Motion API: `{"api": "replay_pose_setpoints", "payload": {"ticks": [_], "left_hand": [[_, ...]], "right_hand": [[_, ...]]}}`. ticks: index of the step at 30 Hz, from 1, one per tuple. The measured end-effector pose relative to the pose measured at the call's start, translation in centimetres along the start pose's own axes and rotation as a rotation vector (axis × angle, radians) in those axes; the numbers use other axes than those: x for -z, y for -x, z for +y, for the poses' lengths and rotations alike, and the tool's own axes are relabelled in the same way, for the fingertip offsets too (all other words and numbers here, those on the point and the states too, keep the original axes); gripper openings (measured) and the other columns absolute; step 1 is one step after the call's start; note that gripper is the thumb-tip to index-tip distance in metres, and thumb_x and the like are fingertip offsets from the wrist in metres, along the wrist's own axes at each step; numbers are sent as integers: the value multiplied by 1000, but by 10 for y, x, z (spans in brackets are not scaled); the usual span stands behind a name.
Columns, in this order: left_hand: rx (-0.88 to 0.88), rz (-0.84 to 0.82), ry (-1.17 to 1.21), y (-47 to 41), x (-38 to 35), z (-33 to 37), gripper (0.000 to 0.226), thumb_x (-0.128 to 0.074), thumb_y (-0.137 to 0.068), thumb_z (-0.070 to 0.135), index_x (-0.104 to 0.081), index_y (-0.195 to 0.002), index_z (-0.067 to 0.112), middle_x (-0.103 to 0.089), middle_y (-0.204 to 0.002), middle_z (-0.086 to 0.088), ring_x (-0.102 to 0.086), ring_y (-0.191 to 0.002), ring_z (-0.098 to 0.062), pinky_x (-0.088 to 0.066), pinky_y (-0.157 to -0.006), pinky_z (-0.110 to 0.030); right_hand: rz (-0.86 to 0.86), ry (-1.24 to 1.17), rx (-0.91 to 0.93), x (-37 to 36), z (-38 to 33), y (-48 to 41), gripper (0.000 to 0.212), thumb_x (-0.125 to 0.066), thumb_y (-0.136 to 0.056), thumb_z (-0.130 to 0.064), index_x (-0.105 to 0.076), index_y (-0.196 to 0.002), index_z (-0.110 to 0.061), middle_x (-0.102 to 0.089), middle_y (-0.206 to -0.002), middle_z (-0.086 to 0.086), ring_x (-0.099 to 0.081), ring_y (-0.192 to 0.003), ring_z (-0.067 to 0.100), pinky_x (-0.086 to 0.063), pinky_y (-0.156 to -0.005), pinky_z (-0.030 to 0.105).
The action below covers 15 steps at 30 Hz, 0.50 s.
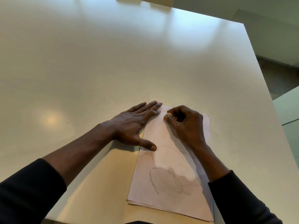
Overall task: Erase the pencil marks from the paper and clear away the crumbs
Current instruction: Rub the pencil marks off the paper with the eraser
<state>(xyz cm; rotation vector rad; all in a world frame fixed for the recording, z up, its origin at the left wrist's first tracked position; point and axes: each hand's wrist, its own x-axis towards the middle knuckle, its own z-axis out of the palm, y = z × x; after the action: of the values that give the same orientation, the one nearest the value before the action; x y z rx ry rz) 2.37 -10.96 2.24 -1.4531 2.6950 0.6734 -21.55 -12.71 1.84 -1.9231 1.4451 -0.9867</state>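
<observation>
Pressing the paper [169, 183] flat, left hand [134, 125] sits beside right hand [186, 125] pinching eraser [168, 116].

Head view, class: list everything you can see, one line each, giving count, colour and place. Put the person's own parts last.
table: one, glossy white, fills most of the view
paper: one stack, white, near right part of the table
pencil marks: several loops, grey, near half of the paper
eraser: one, pale beige, at the paper's far left corner
pale object: one, beige, far table edge, cut off
left hand: flat, pressing the paper's left edge
right hand: pinching the eraser against the paper
sleeves: two, dark, on both forearms
</observation>
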Motion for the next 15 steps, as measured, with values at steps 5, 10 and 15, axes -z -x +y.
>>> {"api": "replay_pose_setpoints", "payload": {"ticks": [5,10,15], "left_hand": [[-2,-7,3,-2,0,-2,137,-61,-80,95,5,-174,20,31,-177,15,33,-159,1,15,-134,-31],[-1,-2,11,-1,0,-2,137,-61,-79,95,3,-174,21,29,-177,15,34,-158,2,15,-134,-30],[0,-16,9,-1,0,-2,137,-62,-79,94,5,-174,20,30,-177,14,35,-158,1,16,-134,-31]], "right_hand": [[-114,-22,53,-3,-2,8,19,-91,-84,-20,-80,-99,-16,-76,-87,-8,-70,-76,11,-57,-70,15],[36,-22,-18,-4,-3,-5,17,-90,-84,-17,-81,-98,-13,-77,-85,-5,-70,-74,10,-55,-69,16],[-104,-52,39,-9,-3,10,20,-91,-84,-18,-79,-100,-15,-76,-88,-7,-71,-75,13,-59,-70,20]]}}
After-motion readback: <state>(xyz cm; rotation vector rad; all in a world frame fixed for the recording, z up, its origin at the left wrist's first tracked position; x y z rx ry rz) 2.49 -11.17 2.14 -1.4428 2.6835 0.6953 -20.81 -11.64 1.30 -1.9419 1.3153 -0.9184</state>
